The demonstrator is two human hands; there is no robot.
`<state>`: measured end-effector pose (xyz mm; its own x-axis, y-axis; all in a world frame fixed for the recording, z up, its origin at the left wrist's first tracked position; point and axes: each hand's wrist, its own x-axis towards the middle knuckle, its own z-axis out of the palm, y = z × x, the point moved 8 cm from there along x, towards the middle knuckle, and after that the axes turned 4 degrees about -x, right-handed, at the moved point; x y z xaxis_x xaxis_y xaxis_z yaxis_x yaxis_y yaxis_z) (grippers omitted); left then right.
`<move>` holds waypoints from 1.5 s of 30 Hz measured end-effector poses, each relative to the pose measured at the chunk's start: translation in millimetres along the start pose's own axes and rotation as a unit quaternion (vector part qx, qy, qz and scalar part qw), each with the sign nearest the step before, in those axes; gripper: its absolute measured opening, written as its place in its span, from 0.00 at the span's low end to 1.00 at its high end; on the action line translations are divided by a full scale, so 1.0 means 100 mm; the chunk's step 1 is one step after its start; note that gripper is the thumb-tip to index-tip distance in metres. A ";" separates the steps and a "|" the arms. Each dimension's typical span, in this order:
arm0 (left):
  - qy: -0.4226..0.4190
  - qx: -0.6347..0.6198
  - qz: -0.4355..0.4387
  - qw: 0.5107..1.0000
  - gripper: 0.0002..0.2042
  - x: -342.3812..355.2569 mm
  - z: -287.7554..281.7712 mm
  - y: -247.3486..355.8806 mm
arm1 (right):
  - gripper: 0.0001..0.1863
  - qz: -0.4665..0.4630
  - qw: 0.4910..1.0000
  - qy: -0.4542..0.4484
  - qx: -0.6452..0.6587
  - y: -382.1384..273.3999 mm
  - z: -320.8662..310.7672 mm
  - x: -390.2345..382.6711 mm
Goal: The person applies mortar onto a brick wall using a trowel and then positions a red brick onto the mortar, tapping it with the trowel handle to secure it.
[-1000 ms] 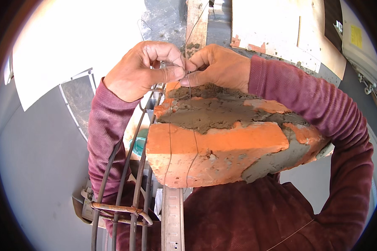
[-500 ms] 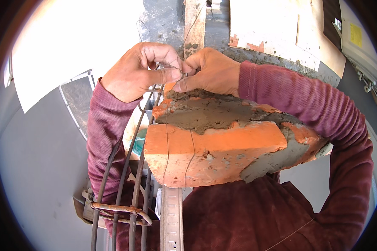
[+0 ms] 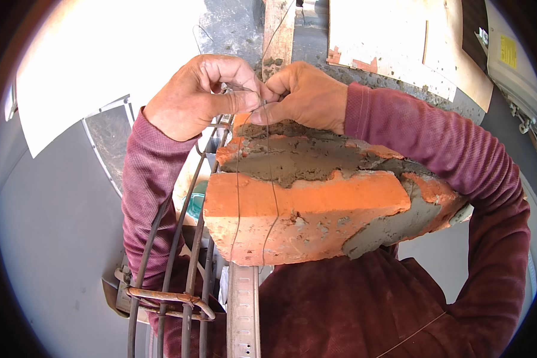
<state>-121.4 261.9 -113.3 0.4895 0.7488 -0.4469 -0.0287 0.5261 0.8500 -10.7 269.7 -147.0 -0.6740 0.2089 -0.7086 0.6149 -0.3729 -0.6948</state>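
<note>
My left hand (image 3: pixel 200 95) and my right hand (image 3: pixel 301 98) meet above the far end of an orange brick stack (image 3: pixel 307 209) smeared with dark, wet mortar (image 3: pixel 295 158). Both pinch a thin dark wire (image 3: pixel 238 197) between thumb and curled fingers, tips close together. Two strands of it run down over the bricks and their near face; one also rises past my hands toward the top edge. A metal channel (image 3: pixel 244 310) extends from under the bricks toward me. A cage of steel rods with rusty ties (image 3: pixel 167 295) stands along the left side, beside my left forearm.
A wooden plank (image 3: pixel 278 30) and pale boards (image 3: pixel 388 42) lie beyond the bricks, on a grey mortar-spattered surface (image 3: pixel 227 24). A teal bucket (image 3: pixel 194 200) is low behind the rods. A light-coloured metal case (image 3: pixel 513 71) with a yellow label is at the upper right.
Both hands have stayed pinched on the wire with small shifts, dipping slightly to the left, then rising a little. The bricks show no clear change.
</note>
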 end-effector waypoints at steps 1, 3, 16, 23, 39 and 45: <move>0.003 -0.001 0.001 1.000 0.04 0.00 0.00 -0.01 | 0.11 -0.005 1.000 0.008 -0.004 -0.01 0.00 -0.01; 0.009 -0.002 0.003 1.000 0.04 0.00 -0.01 -0.01 | 0.12 -0.002 1.000 0.012 0.001 0.00 0.02 0.00; -0.009 -0.056 -0.026 0.998 0.02 -0.02 0.03 -0.04 | 0.12 -0.004 1.000 -0.012 0.028 -0.03 0.01 -0.09; 0.000 -0.017 -0.010 1.000 0.03 -0.01 0.01 -0.02 | 0.10 0.035 0.997 -0.009 0.072 0.08 0.05 -0.03; 0.001 -0.056 -0.053 0.997 0.03 -0.03 -0.04 -0.08 | 0.06 -0.196 0.898 0.115 -0.377 -0.64 -0.20 -0.51; -0.011 -0.085 -0.061 0.994 0.04 -0.03 -0.02 -0.16 | 0.07 -0.522 0.678 0.224 -0.468 -1.18 -0.10 -0.75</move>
<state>-123.9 252.5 -126.1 0.5164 0.6670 -0.5370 -0.1127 0.6746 0.7295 -28.7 307.2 -13.5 -0.8789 0.2489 0.4070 0.0311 0.8812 -0.4718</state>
